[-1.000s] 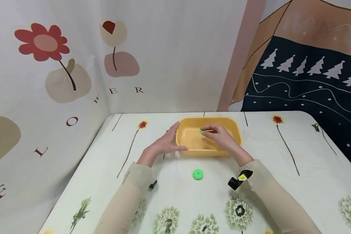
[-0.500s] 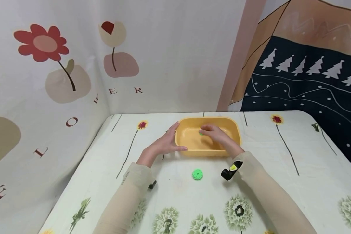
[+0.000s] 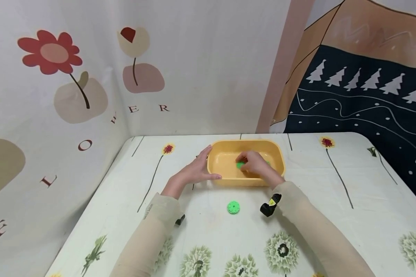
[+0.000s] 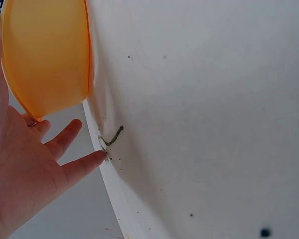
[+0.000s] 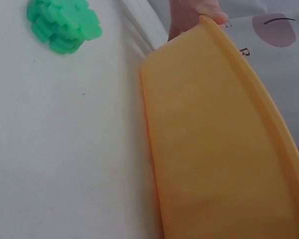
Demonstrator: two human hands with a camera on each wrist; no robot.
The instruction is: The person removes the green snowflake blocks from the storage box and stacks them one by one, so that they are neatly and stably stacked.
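Observation:
A yellow plastic basin (image 3: 225, 179) stands on the table, its side wall (image 5: 214, 134) filling much of the right wrist view. My left hand (image 3: 194, 169) spans the basin's left end, thumb at the near corner. In the left wrist view that hand (image 4: 30, 169) has straight, spread fingers at the rim. Inside the basin, my right hand (image 3: 256, 163) pinches a green piece (image 3: 240, 165), partly hidden by the fingers. More green (image 3: 268, 163) shows behind this hand. In front of the basin lies a green toothed disc (image 3: 234, 207), which looks layered in the right wrist view.
A white cloth with printed flowers (image 3: 201, 231) covers the table. Behind it hangs a pale printed curtain (image 3: 208, 77), with a dark tree-patterned cloth (image 3: 360, 104) at the right. A small black wrist camera (image 3: 270, 205) sits at the right cuff.
My right hand has moved a little toward me inside the basin, and the green piece at its fingertips is nearer too. The left hand and the disc on the table stay put.

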